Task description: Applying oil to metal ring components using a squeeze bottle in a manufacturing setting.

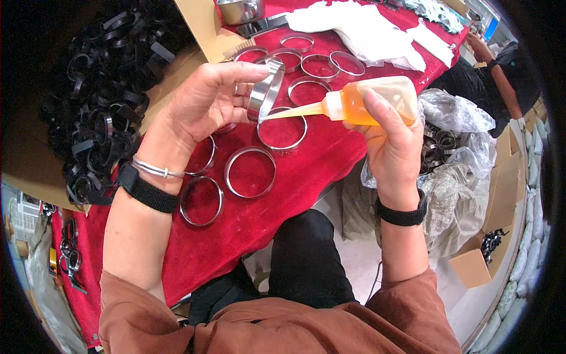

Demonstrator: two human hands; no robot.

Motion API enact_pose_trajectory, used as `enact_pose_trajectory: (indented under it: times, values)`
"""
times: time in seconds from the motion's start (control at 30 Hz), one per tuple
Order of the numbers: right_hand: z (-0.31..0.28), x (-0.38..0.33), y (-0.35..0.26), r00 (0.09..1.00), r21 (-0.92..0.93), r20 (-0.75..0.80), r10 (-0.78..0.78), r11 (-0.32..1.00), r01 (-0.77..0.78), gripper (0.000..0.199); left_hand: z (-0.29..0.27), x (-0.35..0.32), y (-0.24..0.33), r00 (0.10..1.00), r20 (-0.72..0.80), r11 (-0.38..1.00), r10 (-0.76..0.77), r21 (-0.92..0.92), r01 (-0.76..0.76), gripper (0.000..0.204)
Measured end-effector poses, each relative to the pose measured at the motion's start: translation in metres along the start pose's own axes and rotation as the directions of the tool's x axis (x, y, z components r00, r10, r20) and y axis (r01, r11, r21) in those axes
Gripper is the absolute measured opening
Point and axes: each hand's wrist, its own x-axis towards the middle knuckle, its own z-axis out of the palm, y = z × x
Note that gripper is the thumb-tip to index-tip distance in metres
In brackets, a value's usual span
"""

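Observation:
Between the thumb and fingers of my left hand [206,97] a shiny metal ring [266,91] is held tilted above the table. My right hand [389,133] grips a clear squeeze bottle [380,100] of orange liquid, lying nearly level. Its long thin nozzle [295,111] points left, and the tip meets or nearly meets the ring's lower edge. Several similar metal rings lie flat on the red cloth around my hands, among them one ring [274,171] below the held one and another ring [221,200] nearer to me.
A cardboard box [177,76] heaped with black bands [106,106] stands at the left. White cloth [359,32] and a metal container [240,10] lie on the red-covered table [330,156] at the back. Plastic bags [457,165] fill the right side. Another person's arm [504,88] shows at the far right.

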Motion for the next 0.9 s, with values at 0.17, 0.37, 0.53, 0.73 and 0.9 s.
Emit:
enact_pose_trajectory:
  times: [0.17, 0.37, 0.53, 0.73, 0.9]
  values:
    - [-0.026, 0.009, 0.013, 0.966, 0.458, -0.066, 0.249, 0.868, -0.192, 0.019, -0.017, 0.016, -0.010, 0.991, -0.132, 0.989, 0.032, 0.149, -0.012, 0.033]
    - [-0.040, 0.012, 0.009, 0.978, 0.336, -0.184, 0.095, 0.941, -0.028, 0.020, -0.014, 0.037, -0.023, 0.928, -0.311, 0.475, 0.205, 0.860, 0.184, 0.041]
    - [-0.048, 0.012, 0.010, 0.989, 0.290, -0.146, 0.026, 0.957, 0.018, 0.022, 0.011, 0.042, -0.023, 0.911, -0.243, 0.092, 0.332, 0.970, 0.225, 0.061]
    - [-0.053, 0.011, 0.007, 0.981, 0.290, -0.189, 0.037, 0.957, 0.020, 0.024, 0.001, 0.040, -0.026, 0.936, -0.218, 0.251, 0.276, 0.956, 0.149, 0.069]
    - [-0.061, 0.011, 0.004, 0.978, 0.278, -0.208, 0.028, 0.960, 0.031, 0.023, -0.001, 0.026, -0.014, 0.959, -0.275, 0.115, 0.073, 0.957, 0.266, 0.068]
